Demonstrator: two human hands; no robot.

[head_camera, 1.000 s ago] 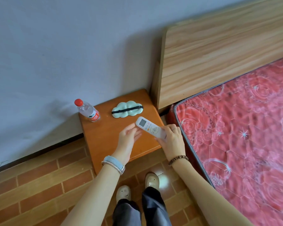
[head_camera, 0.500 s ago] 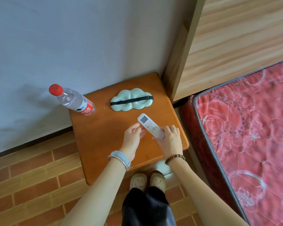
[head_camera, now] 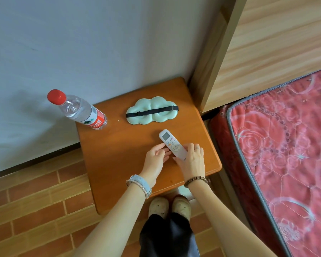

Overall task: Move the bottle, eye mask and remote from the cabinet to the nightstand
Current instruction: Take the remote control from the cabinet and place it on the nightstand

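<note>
Head view gave me the whole corner: a grey wall, a wooden headboard and a red mattress on the right, with the nightstand wedged between wall and bed. All three task things were on its top. The bottle stood at the far left corner, red cap up. The eye mask lay flat along the back edge with its strap upward, well apart from the bottle. The remote sat nearer me, towards the right front of the top and just short of the mask.

What mattered to me was how the remote lay. Its long axis ran diagonally: the display end pointed away towards the wall and a little left, and the butt end pointed back towards the right wrist. The right hand was on that near end, with its fingers curled over the far side and the thumb on the near side, gripping it. The left hand came in from the other side with its fingers nearly straight, only touching the remote's long left edge and not holding it.

I could not tell whether the remote's underside lay fully on the wood. I judged that the task was nearly done and that the next move was simply to let go, the right hand drawing back along that diagonal and the left sliding off sideways.
</note>
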